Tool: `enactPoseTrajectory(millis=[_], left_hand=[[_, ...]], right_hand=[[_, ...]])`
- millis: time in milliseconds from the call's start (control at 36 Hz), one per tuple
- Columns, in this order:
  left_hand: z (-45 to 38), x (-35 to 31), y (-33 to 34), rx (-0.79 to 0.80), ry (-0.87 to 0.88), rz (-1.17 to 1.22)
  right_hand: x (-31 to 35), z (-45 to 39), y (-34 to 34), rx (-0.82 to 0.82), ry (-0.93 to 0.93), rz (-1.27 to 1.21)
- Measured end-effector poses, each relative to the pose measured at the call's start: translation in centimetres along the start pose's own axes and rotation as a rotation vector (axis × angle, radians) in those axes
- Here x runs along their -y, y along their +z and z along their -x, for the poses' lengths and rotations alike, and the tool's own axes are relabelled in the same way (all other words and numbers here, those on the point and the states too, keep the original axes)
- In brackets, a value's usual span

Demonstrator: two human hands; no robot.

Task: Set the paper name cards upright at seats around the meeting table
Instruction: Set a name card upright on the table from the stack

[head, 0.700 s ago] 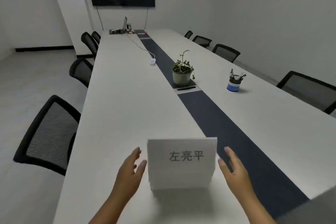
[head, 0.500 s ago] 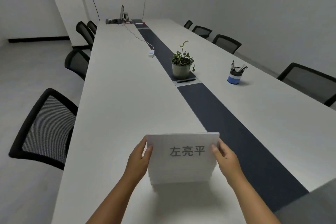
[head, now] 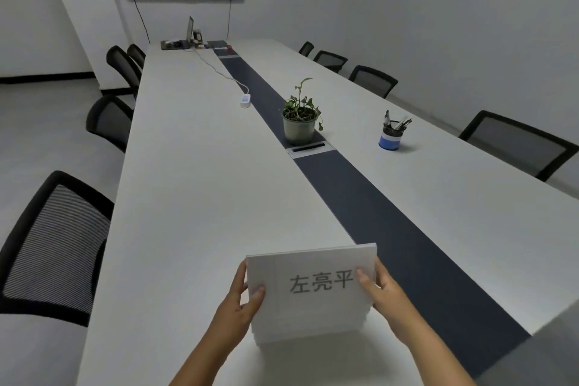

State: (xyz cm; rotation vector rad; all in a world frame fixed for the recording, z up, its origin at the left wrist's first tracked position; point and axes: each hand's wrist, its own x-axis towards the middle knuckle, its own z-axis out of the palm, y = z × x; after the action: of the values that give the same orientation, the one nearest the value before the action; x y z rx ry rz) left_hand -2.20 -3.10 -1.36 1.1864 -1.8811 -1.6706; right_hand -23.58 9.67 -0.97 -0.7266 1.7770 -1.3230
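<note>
A stack of white paper name cards [head: 310,307] rests on the near end of the long white meeting table [head: 194,197]. The top card shows three printed black characters and faces me. My left hand [head: 241,304] grips the stack's left edge, thumb on the front. My right hand [head: 380,290] grips its right edge the same way. The stack's top edge tilts slightly, higher on the right. How many cards my hands hold is hidden.
A potted plant [head: 299,122] stands on the dark centre strip [head: 376,213]. A blue pen cup [head: 391,135] sits to its right. A white power strip [head: 245,101] and a laptop [head: 188,36] lie farther off. Black mesh chairs [head: 53,244] line both sides.
Both hands closed in from open beside the stack and took hold of its left and right edges. The head view shifted slightly.
</note>
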Motion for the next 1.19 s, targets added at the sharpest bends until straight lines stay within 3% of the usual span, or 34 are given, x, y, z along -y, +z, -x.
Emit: enactPoseTrajectory(millis=[222, 472, 694, 1028, 1194], left_hand=[[-1.3, 1.1, -0.6, 0.057, -0.014, -0.091], [-1.8, 1.3, -0.3, 0.012, 0.028, -0.024], [-1.1, 0.6, 1.7, 0.075, 0.036, 0.029], [-5.7, -5.2, 14.2, 0.104, 0.083, 0.043], [-7.9, -7.5, 23.6, 0.022, 0.019, 0.095]], right_hand=[[-0.9, -0.8, -0.7, 0.061, 0.041, 0.062], [-1.7, -0.4, 0.0, -0.015, 0.025, -0.059], [-3.1, 2.2, -2.2, -0.097, 0.001, -0.111], [-2.3, 0.0, -16.1, -0.158, -0.038, -0.172], [-2.8, -3.3, -26.3, -0.075, -0.044, -0.143]])
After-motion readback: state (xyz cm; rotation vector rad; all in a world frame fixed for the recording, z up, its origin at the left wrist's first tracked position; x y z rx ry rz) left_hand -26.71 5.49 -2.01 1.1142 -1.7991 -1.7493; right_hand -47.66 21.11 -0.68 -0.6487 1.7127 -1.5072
